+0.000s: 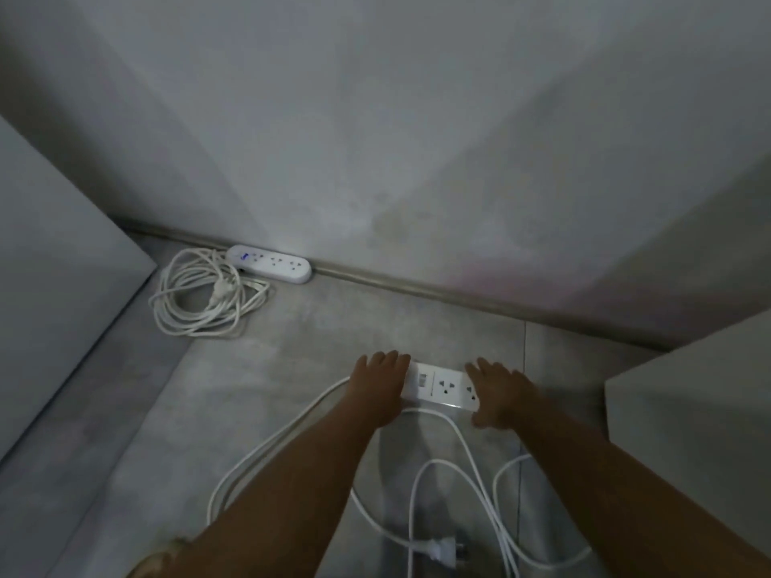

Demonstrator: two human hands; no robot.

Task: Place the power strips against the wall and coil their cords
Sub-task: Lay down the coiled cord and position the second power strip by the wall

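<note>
A white rectangular power strip lies on the grey floor, a short way from the wall. My left hand lies flat over its left end and my right hand over its right end, fingers fairly straight. Its white cord sprawls loose over the floor towards me and ends in a plug. A second, rounded white power strip sits against the skirting at the back left, with its cord coiled beside it.
A grey wall with a skirting strip runs across the back. A pale cabinet or furniture side stands at the left, and a pale box-like block at the right. Floor tiles lie between.
</note>
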